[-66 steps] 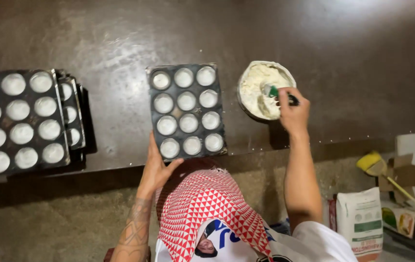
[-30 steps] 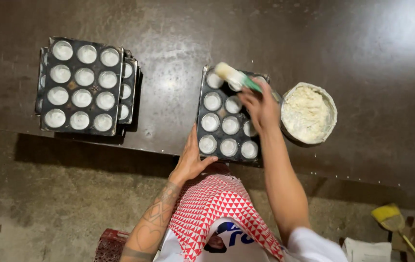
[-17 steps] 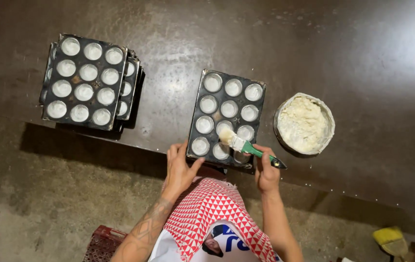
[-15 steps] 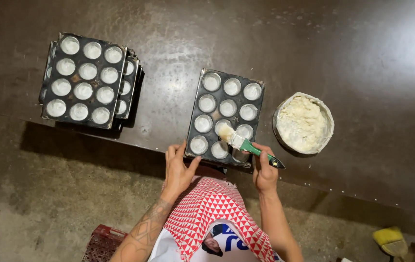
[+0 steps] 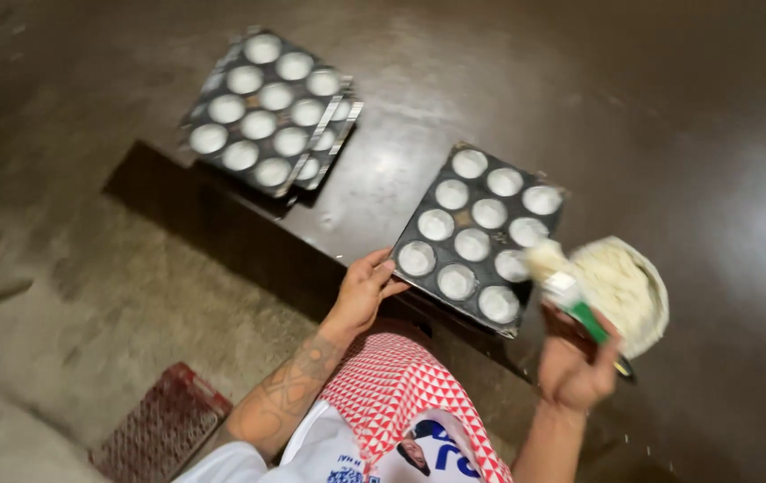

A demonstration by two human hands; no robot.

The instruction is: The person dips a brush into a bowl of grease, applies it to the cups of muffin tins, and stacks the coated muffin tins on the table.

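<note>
Head view. Your left hand [image 5: 363,291] rests at the near corner of the muffin tray [image 5: 477,234], fingers lightly spread, fingertips touching its edge; nothing is pinched. Your right hand [image 5: 573,367] has its fingers curled around the green handle of a brush [image 5: 562,284], whose pale, loaded bristles hang over the tray's right edge, between the tray and the bowl [image 5: 650,284] of white paste just beside it. The frame is blurred here, so you cannot tell whether the bristles touch a cup.

To do this well, judging from the frame: keep the left hand pressing the tray flat so it does not skate on the dark table [image 5: 687,116], and work the bristles round each cup's wall, not only its floor.

Surroundings: a stack of trays [image 5: 268,112] with whitened cups sits well apart to the far left, out of your way. The bowl sits close to your brush hand; mind the rim. A reddish mat [image 5: 161,427] lies on the floor below.
</note>
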